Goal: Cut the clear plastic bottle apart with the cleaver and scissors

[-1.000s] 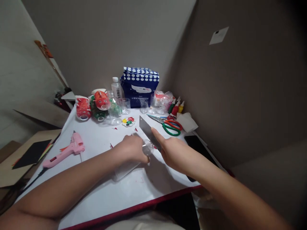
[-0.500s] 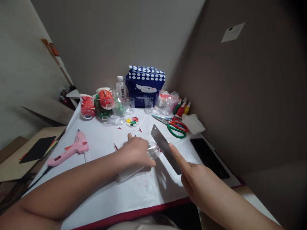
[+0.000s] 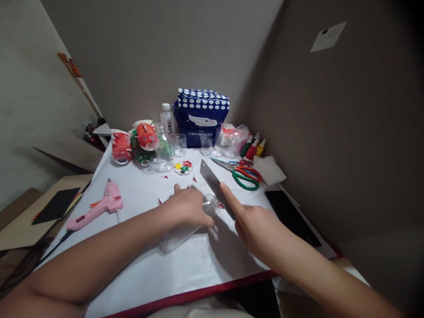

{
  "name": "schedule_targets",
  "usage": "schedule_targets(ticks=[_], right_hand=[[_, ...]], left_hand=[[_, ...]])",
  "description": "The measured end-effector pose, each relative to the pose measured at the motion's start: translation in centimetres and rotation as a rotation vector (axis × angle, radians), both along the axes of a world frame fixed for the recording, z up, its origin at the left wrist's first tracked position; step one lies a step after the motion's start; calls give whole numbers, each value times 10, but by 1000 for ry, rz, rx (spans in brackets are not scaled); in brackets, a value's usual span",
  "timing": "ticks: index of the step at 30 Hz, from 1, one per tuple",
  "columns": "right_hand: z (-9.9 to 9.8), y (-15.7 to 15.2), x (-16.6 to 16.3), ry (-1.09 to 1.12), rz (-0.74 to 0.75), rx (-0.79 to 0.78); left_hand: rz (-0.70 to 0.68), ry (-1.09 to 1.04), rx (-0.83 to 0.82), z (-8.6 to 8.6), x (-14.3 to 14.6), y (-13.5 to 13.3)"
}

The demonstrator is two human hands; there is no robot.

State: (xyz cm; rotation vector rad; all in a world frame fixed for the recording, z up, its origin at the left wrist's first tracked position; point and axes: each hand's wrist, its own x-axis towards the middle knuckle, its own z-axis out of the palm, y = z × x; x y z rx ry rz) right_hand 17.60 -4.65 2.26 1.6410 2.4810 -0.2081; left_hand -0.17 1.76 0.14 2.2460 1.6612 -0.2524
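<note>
Two closed grips: clear plastic bottle (image 3: pixel 210 204) under left hand (image 3: pixel 188 206), flat grey metal blade (image 3: pixel 212 182) in right hand (image 3: pixel 256 225). Risks skid into left hand from bottle rolling.

A blue bag (image 3: pixel 202 121) stands behind a paint palette (image 3: pixel 184 171)

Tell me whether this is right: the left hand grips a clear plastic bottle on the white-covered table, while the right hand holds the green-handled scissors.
Wrong on the scissors: in the head view, the right hand holds a flat metal blade. The left hand does grip a clear plastic bottle on the white-covered table.
</note>
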Motion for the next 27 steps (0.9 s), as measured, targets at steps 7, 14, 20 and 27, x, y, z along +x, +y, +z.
schedule_targets(ticks=[7, 14, 20, 27], right_hand=[[-17, -45, 37, 86, -96, -65], [20, 5, 0, -50, -2, -5], [20, 9, -14, -94, 46, 40], [-12, -47, 23, -81, -44, -1]], left_hand=[[-58, -31, -53, -2, -2, 3], [-83, 16, -7, -1, 1, 6], [-12, 29, 0, -4, -2, 7], [-46, -25, 15, -10, -5, 9]])
